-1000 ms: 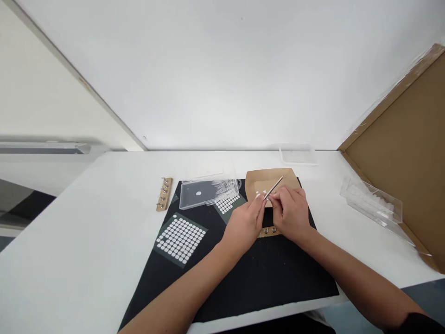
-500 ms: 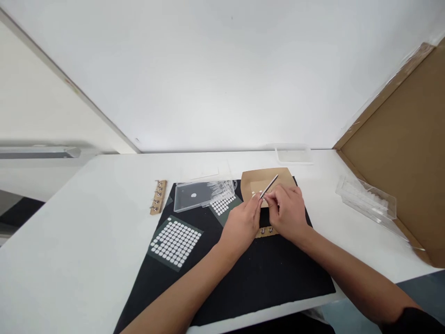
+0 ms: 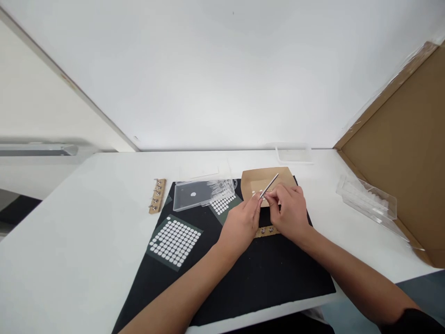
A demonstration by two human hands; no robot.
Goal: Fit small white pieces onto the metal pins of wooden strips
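My left hand (image 3: 243, 220) is closed, with a thin stick (image 3: 270, 184), dark along one side and pale along the other, between its fingertips. The stick slants up and to the right. My right hand (image 3: 288, 206) is pinched close against the left fingertips; a tiny pale bit shows there, too small to name. Both hands are over the front edge of a brown cardboard tray (image 3: 287, 175), where several white dots lie. Below the hands, a cardboard strip (image 3: 266, 232) carrying small metal pieces lies partly hidden on the black mat (image 3: 264, 283).
Sheets of white round stickers (image 3: 177, 243) lie on the mat's left. A clear plastic case (image 3: 184, 197) with thin clear pieces is behind them. Another strip with metal pieces (image 3: 157, 197) sits further left. Clear boxes (image 3: 368, 197) stand right, near a cardboard panel (image 3: 403, 148).
The hands and the stick stay almost in the same place, with only slight finger movement. The view has shifted very slightly.
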